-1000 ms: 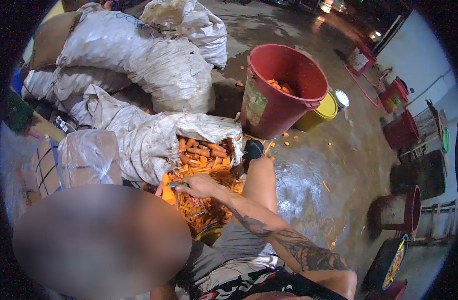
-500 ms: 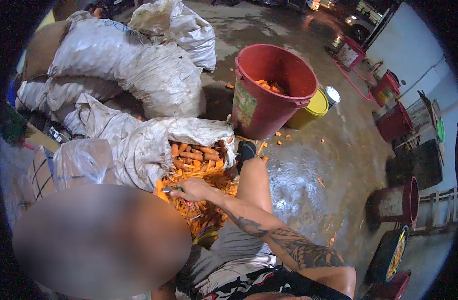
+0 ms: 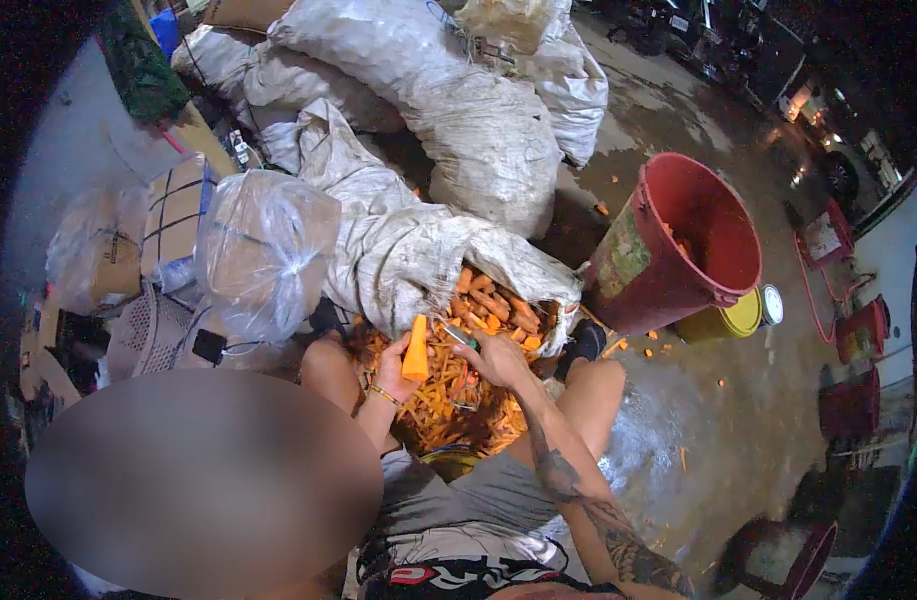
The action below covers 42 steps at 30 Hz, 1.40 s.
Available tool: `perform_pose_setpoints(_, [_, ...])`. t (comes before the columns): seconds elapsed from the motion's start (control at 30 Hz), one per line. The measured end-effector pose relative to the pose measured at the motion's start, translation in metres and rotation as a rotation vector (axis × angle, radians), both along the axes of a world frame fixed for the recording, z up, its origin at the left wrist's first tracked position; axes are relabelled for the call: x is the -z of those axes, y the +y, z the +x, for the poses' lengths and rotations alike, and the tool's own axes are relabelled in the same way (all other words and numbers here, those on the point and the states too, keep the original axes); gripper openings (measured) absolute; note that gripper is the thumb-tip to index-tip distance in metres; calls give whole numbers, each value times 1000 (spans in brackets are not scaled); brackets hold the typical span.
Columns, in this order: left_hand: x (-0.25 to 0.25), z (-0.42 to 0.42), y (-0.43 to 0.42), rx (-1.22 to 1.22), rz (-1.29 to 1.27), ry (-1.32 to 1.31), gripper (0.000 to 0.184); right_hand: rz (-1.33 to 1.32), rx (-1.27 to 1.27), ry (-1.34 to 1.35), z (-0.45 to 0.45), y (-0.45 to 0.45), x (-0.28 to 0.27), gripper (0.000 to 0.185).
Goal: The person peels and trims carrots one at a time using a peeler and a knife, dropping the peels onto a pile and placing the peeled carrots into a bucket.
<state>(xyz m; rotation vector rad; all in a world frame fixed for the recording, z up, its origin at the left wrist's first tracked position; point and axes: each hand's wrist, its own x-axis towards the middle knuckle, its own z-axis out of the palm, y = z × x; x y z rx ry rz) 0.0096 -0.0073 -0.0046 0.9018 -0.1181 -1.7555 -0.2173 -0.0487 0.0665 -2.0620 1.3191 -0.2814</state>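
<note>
My left hand (image 3: pixel 389 371), with a beaded band at the wrist, is closed round a peeled carrot (image 3: pixel 415 350) that stands nearly upright, thick end down. To the right, my right hand (image 3: pixel 497 359) grips a small knife (image 3: pixel 460 337) with a green handle, its short metal blade pointing toward the carrot but apart from it. Below both hands, between my legs, lies a heap of carrot peelings (image 3: pixel 448 390). Just beyond, unpeeled carrots (image 3: pixel 498 305) spill from the mouth of a white woven sack (image 3: pixel 388 235).
A tall red bin (image 3: pixel 628 255) with carrot pieces inside stands at the right, beside a yellow lidded bucket (image 3: pixel 743 314). Full white sacks (image 3: pixel 488 140) are piled ahead. Plastic-wrapped boxes (image 3: pixel 268 250) sit at the left. Carrot scraps lie on the wet floor (image 3: pixel 668 440).
My view has swung left, so the sacks and bin appear farther right. My left hand and the whole carrot now show. The knife, earlier at the carrot, is now apart from it.
</note>
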Motion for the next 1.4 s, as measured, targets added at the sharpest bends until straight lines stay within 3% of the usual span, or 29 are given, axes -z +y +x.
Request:
perform_pose_setpoints(0.13, [3, 3, -1, -5, 48, 39, 37, -71, -20, -77, 0, 0, 7, 68])
perform_pose_setpoints(0.3, [21, 10, 0, 32, -9, 108, 34, 23, -12, -30, -4, -2, -2, 64])
perform_pose_setpoints(0.7, [7, -6, -2, 6, 33, -8, 36, 27, 12, -38, -9, -3, -12, 65])
perform_pose_setpoints(1.2, [19, 0, -2, 67, 6, 94, 34, 18, -6, -78, -11, -2, -8, 60])
perform_pose_setpoints(1.3, [16, -6, -6, -10, 114, 2, 37, 26, -20, -68, -13, -1, -10, 61])
perform_pose_setpoints(1.4, [9, 2, -1, 109, 55, 21, 35, 12, 1, -92, -15, -4, -11, 59])
